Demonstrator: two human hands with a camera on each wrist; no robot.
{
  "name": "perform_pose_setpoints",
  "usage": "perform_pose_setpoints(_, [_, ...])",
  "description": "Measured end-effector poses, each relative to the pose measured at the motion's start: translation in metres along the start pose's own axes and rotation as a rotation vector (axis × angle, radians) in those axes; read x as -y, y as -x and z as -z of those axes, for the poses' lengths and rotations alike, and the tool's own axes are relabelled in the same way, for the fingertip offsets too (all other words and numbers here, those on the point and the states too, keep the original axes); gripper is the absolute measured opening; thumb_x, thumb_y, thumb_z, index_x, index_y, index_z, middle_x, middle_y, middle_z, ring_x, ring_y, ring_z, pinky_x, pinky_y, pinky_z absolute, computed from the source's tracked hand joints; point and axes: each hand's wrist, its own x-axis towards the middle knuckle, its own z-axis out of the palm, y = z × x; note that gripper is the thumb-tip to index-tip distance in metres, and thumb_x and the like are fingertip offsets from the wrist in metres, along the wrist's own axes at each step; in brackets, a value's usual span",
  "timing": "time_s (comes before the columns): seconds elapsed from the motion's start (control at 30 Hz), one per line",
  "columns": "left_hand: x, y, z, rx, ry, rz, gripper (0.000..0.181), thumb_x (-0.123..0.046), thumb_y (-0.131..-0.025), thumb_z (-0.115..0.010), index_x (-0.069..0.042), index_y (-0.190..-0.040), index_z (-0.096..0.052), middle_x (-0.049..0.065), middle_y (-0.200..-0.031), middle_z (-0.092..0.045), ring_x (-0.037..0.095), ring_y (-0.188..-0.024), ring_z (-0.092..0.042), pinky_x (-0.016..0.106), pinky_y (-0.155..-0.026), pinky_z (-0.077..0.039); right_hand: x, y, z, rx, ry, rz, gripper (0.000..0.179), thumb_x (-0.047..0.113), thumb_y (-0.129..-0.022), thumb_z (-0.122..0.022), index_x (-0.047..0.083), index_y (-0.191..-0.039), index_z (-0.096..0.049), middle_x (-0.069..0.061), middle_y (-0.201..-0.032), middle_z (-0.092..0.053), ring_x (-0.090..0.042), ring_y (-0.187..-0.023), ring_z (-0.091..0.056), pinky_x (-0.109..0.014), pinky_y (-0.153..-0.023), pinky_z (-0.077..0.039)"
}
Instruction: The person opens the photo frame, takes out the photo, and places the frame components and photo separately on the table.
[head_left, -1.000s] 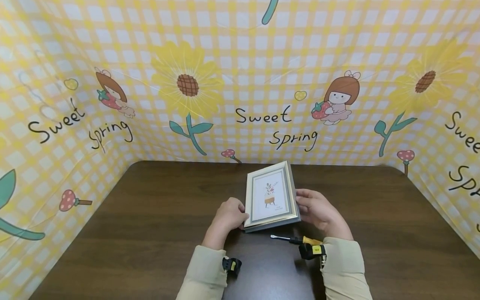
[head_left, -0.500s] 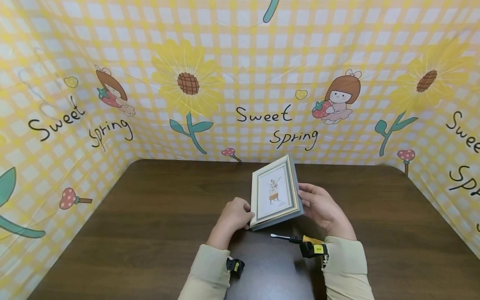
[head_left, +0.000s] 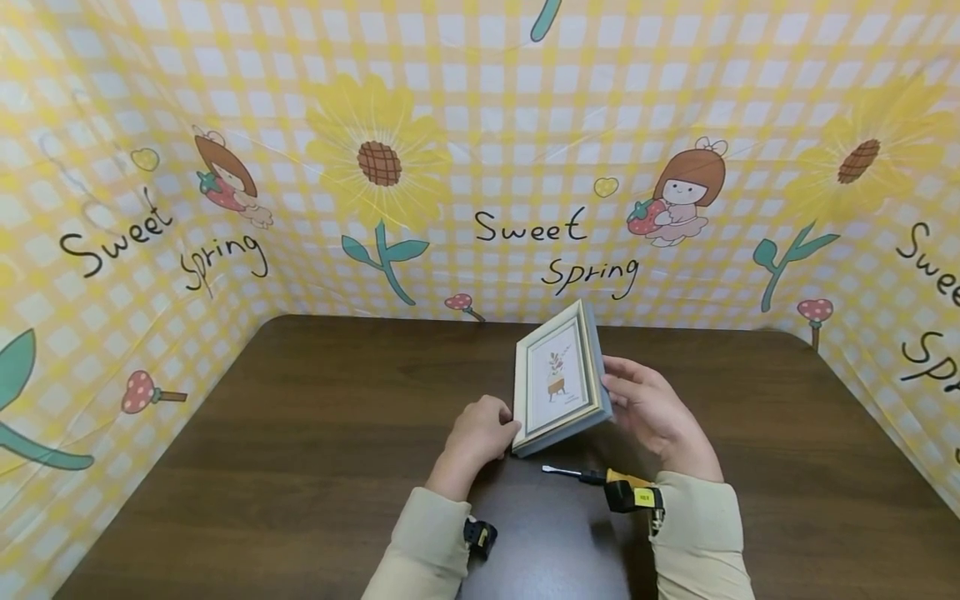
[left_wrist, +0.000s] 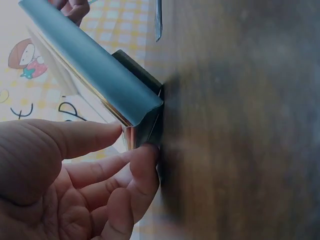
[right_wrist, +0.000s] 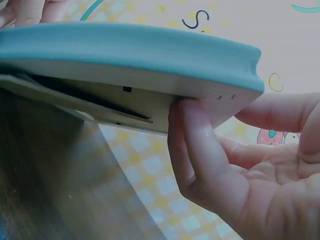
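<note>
A picture frame [head_left: 557, 379] with a cream front and blue-grey sides stands tilted, its plant print facing left and up. My left hand [head_left: 480, 429] pinches its lower left corner between thumb and fingers, close over the table. My right hand [head_left: 656, 412] grips the opposite side edge, fingertips pressed against the back in the right wrist view. From behind, a thin flap [right_wrist: 95, 104] angles out from the beige backing, and small dark metal tabs show nearby. In the left wrist view, the blue side [left_wrist: 95, 67] slopes down to the pinched corner.
A flat-blade screwdriver [head_left: 595, 477] with a black and yellow handle lies in front of the frame, partly hidden by the right wrist's camera [head_left: 633, 497]. The dark wooden table [head_left: 315, 467] is walled by yellow checked cloth [head_left: 517, 150] at the back and sides.
The picture frame has shifted right and slightly up in view, and its right side has lifted so it tilts more steeply. Both hands moved with it. The screwdriver stayed put.
</note>
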Motion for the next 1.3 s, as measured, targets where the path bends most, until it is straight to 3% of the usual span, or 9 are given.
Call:
perform_pose_setpoints(0.17, [-0.003,0.002,0.006,0.010,0.004,0.024,0.020,-0.023,-0.094,-0.066,-0.004,-0.097,-0.071,0.004,-0.062,-0.063,0.016,-0.054,-0.058,0.029,-0.056,-0.042,0.003,0.002,-0.001,-0.005,-0.013,0.015,0.055,0.009,-0.104,-0.047,-0.008,-0.151,-0.023,0.005,-0.109,-0.064,-0.004,-0.090,-0.064,-0.022,-0.079,-0.055])
perform_pose_setpoints(0.27, [-0.007,0.004,0.013,-0.005,0.034,0.002,0.024,-0.023,-0.095,-0.065,-0.002,-0.105,-0.070,0.006,-0.074,-0.067,0.016,-0.059,-0.061,0.030,-0.058,-0.045,0.005,0.003,-0.002,-0.008,-0.004,0.028,0.055,0.010,-0.104,-0.047,-0.008,-0.150,-0.024,0.006,-0.108,-0.064,-0.003,-0.090,-0.065,-0.022,-0.080,-0.055])
perform_pose_setpoints(0.43, [-0.016,0.006,0.023,-0.079,0.107,-0.141,0.018,-0.022,-0.096,-0.065,-0.007,-0.104,-0.073,0.006,-0.092,-0.071,0.016,-0.076,-0.061,0.031,-0.068,-0.050,0.008,0.003,-0.004,-0.004,0.017,0.051,0.054,0.011,-0.104,-0.048,-0.008,-0.150,-0.026,0.004,-0.110,-0.064,-0.004,-0.090,-0.066,-0.022,-0.083,-0.056])
perform_pose_setpoints(0.57, [-0.024,0.008,0.024,-0.129,0.200,-0.254,0.015,-0.021,-0.096,-0.066,-0.009,-0.101,-0.073,0.005,-0.092,-0.072,0.016,-0.080,-0.060,0.031,-0.072,-0.051,0.009,0.003,-0.007,0.005,0.016,0.064,0.055,0.012,-0.104,-0.050,-0.008,-0.149,-0.027,0.006,-0.108,-0.065,-0.004,-0.090,-0.067,-0.022,-0.084,-0.056])
perform_pose_setpoints(0.73, [-0.029,0.010,0.022,-0.069,0.275,-0.285,0.023,-0.026,-0.099,-0.062,-0.008,-0.110,-0.071,0.007,-0.097,-0.071,0.015,-0.081,-0.059,0.027,-0.069,-0.049,0.010,0.001,-0.011,-0.006,0.016,0.050,0.054,0.017,-0.105,-0.050,-0.006,-0.149,-0.030,0.010,-0.102,-0.068,-0.003,-0.088,-0.066,-0.023,-0.084,-0.055])
perform_pose_setpoints(0.9, [-0.028,0.009,0.021,-0.004,0.295,-0.295,0.037,-0.034,-0.103,-0.054,-0.007,-0.124,-0.065,0.009,-0.111,-0.070,0.018,-0.090,-0.061,0.031,-0.076,-0.052,0.011,0.000,-0.016,-0.020,0.035,0.017,0.057,0.035,-0.107,-0.042,-0.001,-0.150,-0.032,0.011,-0.104,-0.065,-0.005,-0.095,-0.064,-0.023,-0.086,-0.054])
perform_pose_setpoints(1.1, [-0.030,0.011,0.023,0.001,0.396,-0.300,0.048,-0.042,-0.106,-0.044,-0.006,-0.132,-0.059,0.016,-0.127,-0.066,0.028,-0.106,-0.068,0.044,-0.089,-0.055,0.014,0.000,-0.022,-0.015,-0.009,0.010,0.073,0.056,-0.101,-0.039,0.003,-0.151,-0.035,0.008,-0.113,-0.062,-0.011,-0.100,-0.061,-0.023,-0.087,-0.054])
perform_pose_setpoints(1.3, [-0.030,0.011,0.024,0.023,0.386,-0.306,0.051,-0.048,-0.104,-0.045,-0.009,-0.133,-0.060,0.011,-0.126,-0.066,0.025,-0.105,-0.064,0.040,-0.088,-0.054,0.014,-0.001,-0.026,-0.007,-0.050,0.010,0.072,0.059,-0.100,-0.039,0.005,-0.148,-0.040,0.008,-0.113,-0.062,-0.012,-0.098,-0.059,-0.023,-0.086,-0.054])
